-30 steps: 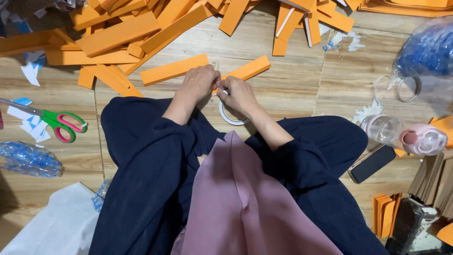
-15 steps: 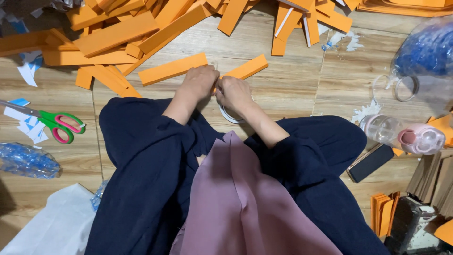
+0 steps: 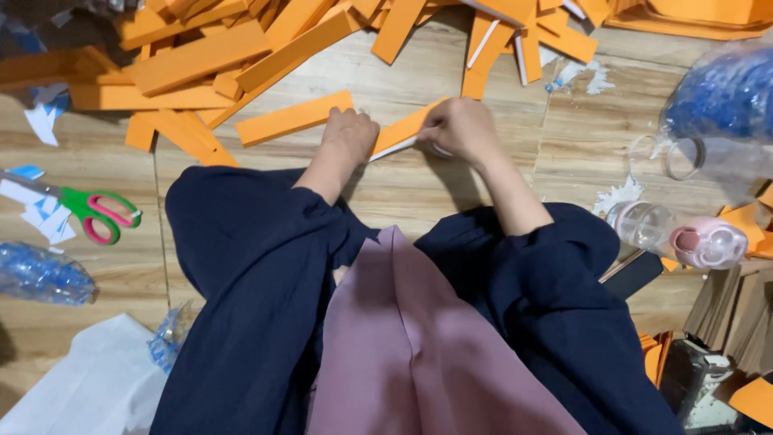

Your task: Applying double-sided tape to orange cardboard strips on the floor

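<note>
I sit on a wooden floor with my legs in dark blue trousers. An orange card strip point(image 3: 400, 129) with a white lower edge lies on the floor just ahead of my knees. My left hand point(image 3: 350, 134) is closed on the strip's left end, knuckles up. My right hand point(image 3: 460, 127) pinches its right end, and a bit of white shows under the fingers. Another loose orange strip point(image 3: 294, 118) lies just left of my left hand.
A big heap of orange strips point(image 3: 201, 56) covers the far floor. Scissors with green and pink handles point(image 3: 97, 213) lie at left, above crumpled plastic point(image 3: 40, 274). At right are a clear bottle with a pink cap point(image 3: 692, 239), a dark phone point(image 3: 636, 275) and a blue-filled plastic bag point(image 3: 725, 89).
Both hands moved forward from near my lap onto the orange strip. The white tape ring seen between my hands earlier is now mostly hidden.
</note>
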